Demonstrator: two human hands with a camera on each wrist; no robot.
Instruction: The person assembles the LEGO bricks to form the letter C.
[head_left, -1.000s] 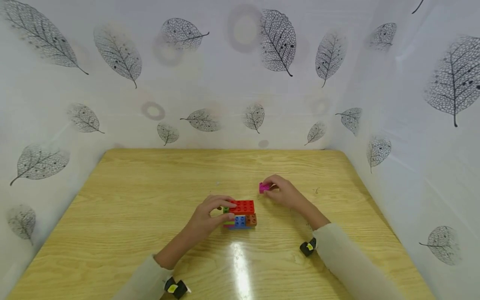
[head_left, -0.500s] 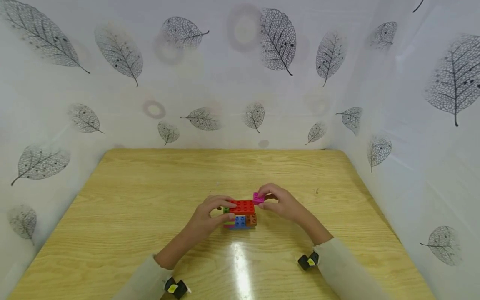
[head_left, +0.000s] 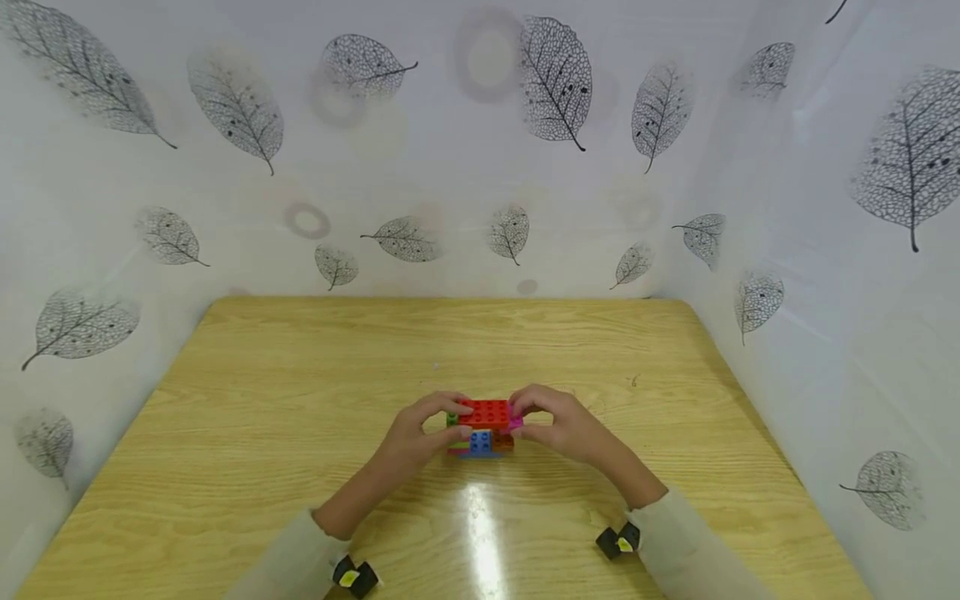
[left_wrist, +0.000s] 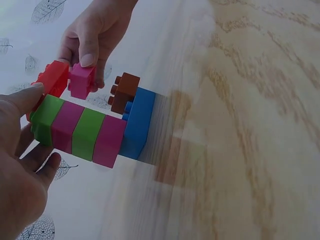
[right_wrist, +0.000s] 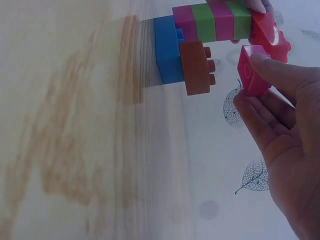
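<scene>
A structure of toy building bricks stands mid-table. Its blue base brick (left_wrist: pixel 140 122) carries a brown brick (left_wrist: pixel 125 93) at one end and a column of alternating pink and green bricks (left_wrist: pixel 87 134) at the other. A red brick (head_left: pixel 489 413) lies on top, overhanging toward the brown one. My left hand (head_left: pixel 411 432) grips the column's top, fingers at the green and red bricks. Between thumb and fingers, my right hand (head_left: pixel 570 427) pinches a small pink brick (right_wrist: pixel 252 70). That brick is at the red brick's right end, above the brown brick with a gap between them.
The wooden table (head_left: pixel 300 350) has a light reflection near its front. White leaf-patterned sheeting (head_left: pixel 450 167) rises behind the table and along both sides. Black devices are strapped at both wrists, against pale sleeves (head_left: pixel 697 550).
My right hand has brought the pink brick left and toward me, from apart on the right to the red brick's right end. My left hand has stayed on the structure.
</scene>
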